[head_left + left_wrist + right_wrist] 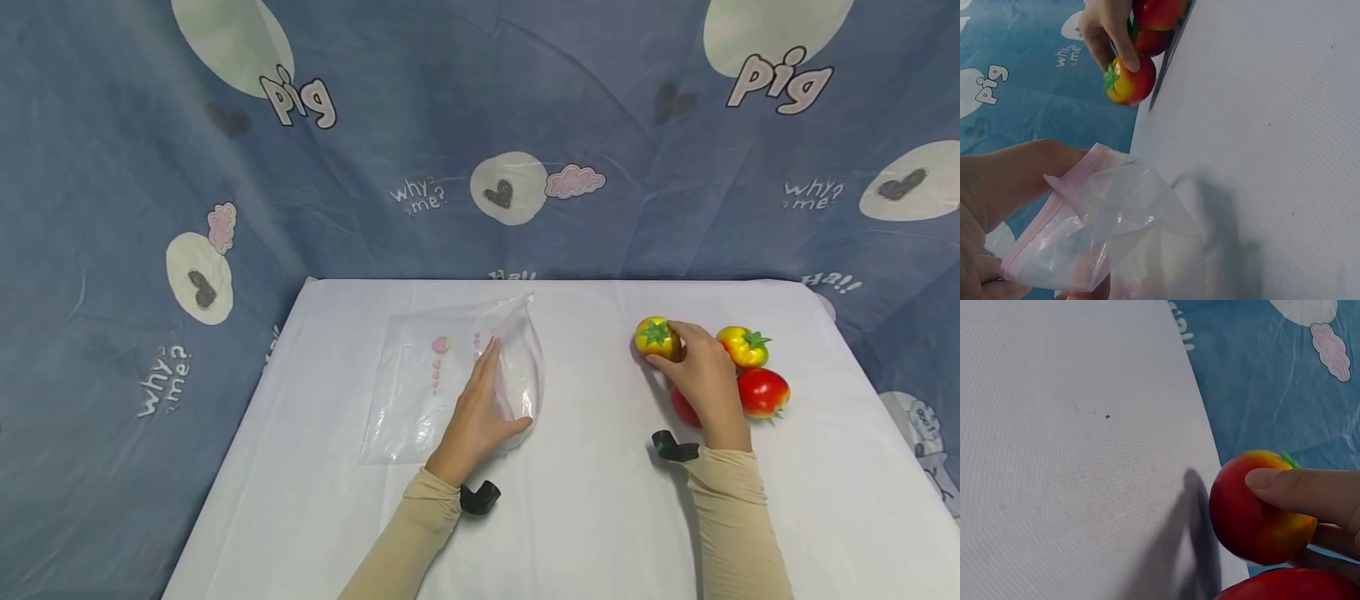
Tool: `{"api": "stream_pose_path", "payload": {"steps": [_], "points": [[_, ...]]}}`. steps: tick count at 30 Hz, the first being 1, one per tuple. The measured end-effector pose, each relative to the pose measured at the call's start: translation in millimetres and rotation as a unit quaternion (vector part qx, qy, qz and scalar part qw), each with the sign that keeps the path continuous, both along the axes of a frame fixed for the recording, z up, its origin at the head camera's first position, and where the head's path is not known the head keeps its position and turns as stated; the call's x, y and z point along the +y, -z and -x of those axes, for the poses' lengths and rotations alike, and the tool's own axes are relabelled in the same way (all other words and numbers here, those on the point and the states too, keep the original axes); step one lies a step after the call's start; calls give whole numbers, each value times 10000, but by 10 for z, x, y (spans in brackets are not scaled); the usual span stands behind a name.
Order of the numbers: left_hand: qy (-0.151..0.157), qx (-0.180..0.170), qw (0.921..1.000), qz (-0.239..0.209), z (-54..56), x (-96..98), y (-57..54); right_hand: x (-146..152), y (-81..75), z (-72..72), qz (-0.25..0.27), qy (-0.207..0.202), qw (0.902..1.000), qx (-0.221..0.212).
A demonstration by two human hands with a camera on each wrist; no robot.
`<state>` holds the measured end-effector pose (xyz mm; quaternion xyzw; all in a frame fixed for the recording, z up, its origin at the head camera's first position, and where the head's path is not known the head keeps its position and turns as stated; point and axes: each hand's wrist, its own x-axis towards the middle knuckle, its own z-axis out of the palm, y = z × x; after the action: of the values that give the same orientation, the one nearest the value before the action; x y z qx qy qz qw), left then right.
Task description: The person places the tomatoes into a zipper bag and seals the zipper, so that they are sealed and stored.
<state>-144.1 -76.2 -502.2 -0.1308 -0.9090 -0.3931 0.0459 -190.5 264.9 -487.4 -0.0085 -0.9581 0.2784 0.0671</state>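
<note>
My left hand (pixel 476 421) is at the mouth of a clear zip bag (pixel 412 383), thumb and fingers spread wide. In the left wrist view the bag's pink zip edge (pixel 1038 228) stretches between the thumb and the fingers, some of which show through the plastic. My right hand (pixel 705 375) pinches a yellow-and-red tomato (pixel 654 337) with a green leafy top; its red side faces the right wrist view. Close by are another yellow-and-red tomato (pixel 741 346), a red tomato (pixel 763 393) and a second red tomato (pixel 682 407), partly hidden under the right hand.
A white-covered table (pixel 585 508) carries everything. Behind it and to the sides hangs a blue printed cloth (pixel 420 100). Each wrist wears a small black mount, one on the left (pixel 480 498) and one on the right (pixel 673 447).
</note>
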Motion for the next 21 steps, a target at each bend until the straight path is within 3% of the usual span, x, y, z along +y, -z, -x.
{"api": "stream_pose_path", "payload": {"steps": [12, 21], "points": [[-46, -101, 9999, -9, -10, -1, 0, -5, -17, -20, 404, -279, 9970, 593], [-19, -83, 10000, -28, -13, -10, 13, -34, -19, -12, 474, -410, 9956, 695]]}}
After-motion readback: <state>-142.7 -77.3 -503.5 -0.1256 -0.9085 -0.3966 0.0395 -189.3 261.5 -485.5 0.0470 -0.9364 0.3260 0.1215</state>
